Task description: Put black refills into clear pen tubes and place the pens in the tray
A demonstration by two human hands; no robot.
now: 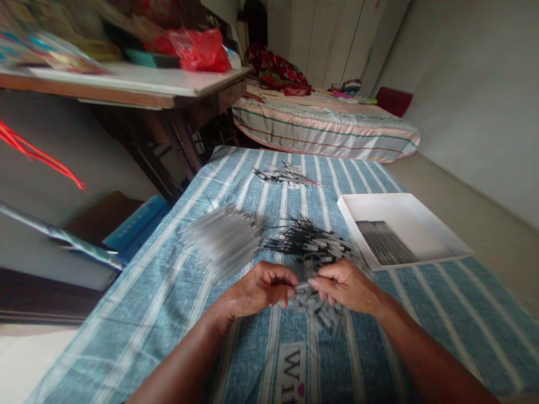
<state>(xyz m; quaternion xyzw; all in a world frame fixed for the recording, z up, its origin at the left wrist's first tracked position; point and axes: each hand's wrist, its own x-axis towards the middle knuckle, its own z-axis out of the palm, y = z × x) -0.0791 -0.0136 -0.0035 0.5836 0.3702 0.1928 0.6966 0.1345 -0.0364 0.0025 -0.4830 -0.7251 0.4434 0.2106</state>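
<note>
My left hand (pixel 265 289) and my right hand (pixel 347 285) are closed in pinches, fingertips almost meeting. A blurred greyish piece shows between them; I cannot make out what it is or which hand grips it. Just below lies a loose pile of short translucent grey pen caps (pixel 324 317). Beyond my fingers is a heap of black-tipped pen refills (pixel 311 238). To the left of it, clear pen barrels (pixel 225 238) lie side by side in a blurred stack.
At right a shallow white box (pixel 438 238) holds a row of grey pens (pixel 383 241). Farther back, a small scatter of thin pen parts (pixel 286 175) lies on the striped cloth (pixel 177 280). A side table (pixel 160 84) with a red bag (pixel 200 50) stands at left; a bed (pixel 328 123) stands behind.
</note>
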